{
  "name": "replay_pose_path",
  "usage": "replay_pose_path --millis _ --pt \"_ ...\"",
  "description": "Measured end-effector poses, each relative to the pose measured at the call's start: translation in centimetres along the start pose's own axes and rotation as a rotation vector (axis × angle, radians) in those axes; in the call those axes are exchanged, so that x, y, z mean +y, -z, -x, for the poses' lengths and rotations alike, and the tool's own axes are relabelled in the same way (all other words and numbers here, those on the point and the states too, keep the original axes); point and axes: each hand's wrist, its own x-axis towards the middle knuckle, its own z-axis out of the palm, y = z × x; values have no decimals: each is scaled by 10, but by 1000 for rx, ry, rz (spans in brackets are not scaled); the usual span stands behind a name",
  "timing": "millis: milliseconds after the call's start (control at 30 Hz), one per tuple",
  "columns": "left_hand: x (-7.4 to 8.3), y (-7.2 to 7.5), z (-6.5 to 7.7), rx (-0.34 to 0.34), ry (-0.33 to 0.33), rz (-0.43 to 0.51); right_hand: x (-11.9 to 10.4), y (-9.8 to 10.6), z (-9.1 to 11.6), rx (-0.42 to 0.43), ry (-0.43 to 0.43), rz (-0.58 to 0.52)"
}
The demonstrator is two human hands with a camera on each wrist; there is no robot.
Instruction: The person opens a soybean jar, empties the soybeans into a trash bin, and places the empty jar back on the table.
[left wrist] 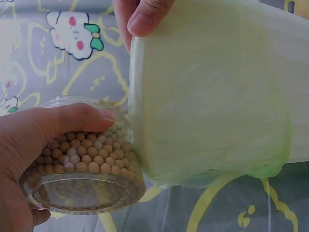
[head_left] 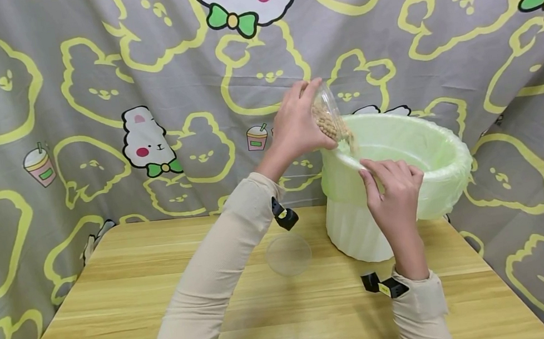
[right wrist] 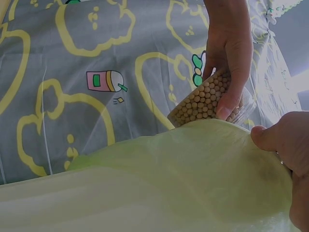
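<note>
My left hand [head_left: 297, 122] grips a clear plastic jar [left wrist: 82, 188] of small beige balls [left wrist: 91, 152], tilted over the near left rim of a white trash can [head_left: 355, 233]. Balls spill from its mouth into the can in the head view. A thin light-green trash bag [head_left: 435, 184] lines the can and folds down over its outside. My right hand [head_left: 395, 189] pinches the bagged rim at the near side, thumb outside, as the right wrist view shows its thumb [right wrist: 265, 137] against the bag.
A round clear lid [head_left: 289, 255] lies flat on the wooden table [head_left: 165, 293], left of the can. Behind stands a grey curtain [head_left: 167, 92] printed with yellow outlines and white cartoon animals. Both wrists carry black camera straps.
</note>
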Motion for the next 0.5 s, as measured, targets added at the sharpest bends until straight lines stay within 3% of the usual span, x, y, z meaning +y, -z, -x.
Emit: replay_pose_path --millis 500 --pt "0 -1 1 17 -19 20 -1 0 0 3 2 -2"
